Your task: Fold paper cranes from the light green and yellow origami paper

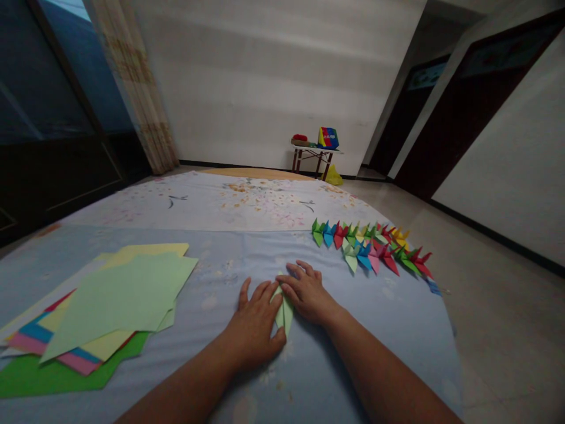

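One pale-green paper (288, 315); narrow, pointed

Sheets (119, 294) lie left, folded paper (287, 317) between, origami (375, 257) right.

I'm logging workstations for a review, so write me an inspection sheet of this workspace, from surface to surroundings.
Surface: pale blue cloth, creased in places; white floral area beyond.
Job's things: folded light-green paper, partly covered by fingers; loose coloured sheets stacked unevenly at left; folded paper pieces grouped at right.
Clutter: small blue patch near the right edge, unidentifiable.
Hands: left hand and right hand both touch the folded paper.
Cables: nothing seen.
Surroundings: curtain at left; multicoloured box on a small stand by the wall.
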`<control>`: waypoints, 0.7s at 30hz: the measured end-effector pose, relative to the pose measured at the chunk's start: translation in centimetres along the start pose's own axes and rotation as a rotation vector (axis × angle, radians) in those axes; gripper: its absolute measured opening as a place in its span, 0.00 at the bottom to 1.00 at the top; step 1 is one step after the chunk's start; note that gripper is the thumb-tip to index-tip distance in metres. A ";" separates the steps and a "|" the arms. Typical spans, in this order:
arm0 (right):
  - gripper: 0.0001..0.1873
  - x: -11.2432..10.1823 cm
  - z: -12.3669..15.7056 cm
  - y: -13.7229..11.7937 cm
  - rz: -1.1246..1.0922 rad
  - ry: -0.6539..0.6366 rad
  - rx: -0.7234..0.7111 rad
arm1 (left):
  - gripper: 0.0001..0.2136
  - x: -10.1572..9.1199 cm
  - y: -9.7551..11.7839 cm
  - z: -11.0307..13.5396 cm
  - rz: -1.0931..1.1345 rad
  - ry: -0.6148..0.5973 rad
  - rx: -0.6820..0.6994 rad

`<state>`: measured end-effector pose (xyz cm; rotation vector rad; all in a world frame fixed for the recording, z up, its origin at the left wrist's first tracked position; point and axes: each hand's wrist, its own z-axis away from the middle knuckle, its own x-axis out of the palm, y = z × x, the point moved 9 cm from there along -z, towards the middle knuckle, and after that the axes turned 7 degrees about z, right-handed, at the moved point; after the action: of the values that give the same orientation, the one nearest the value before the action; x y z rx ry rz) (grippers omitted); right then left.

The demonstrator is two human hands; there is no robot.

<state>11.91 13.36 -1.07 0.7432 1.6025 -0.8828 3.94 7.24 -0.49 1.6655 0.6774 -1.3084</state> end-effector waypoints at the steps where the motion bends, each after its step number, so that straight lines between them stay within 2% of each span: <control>1: 0.19 0.0 0.0 0.0 -0.004 0.002 -0.001 | 0.27 0.0 0.0 0.0 0.003 0.002 -0.003; 21: 0.19 -0.2 0.0 0.4 -0.068 0.072 -0.007 | 0.25 0.0 0.0 -0.1 -0.002 0.000 0.010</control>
<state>12.30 13.62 -0.94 0.7267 1.7024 -0.9072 4.00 7.29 -0.46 1.6734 0.6739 -1.3153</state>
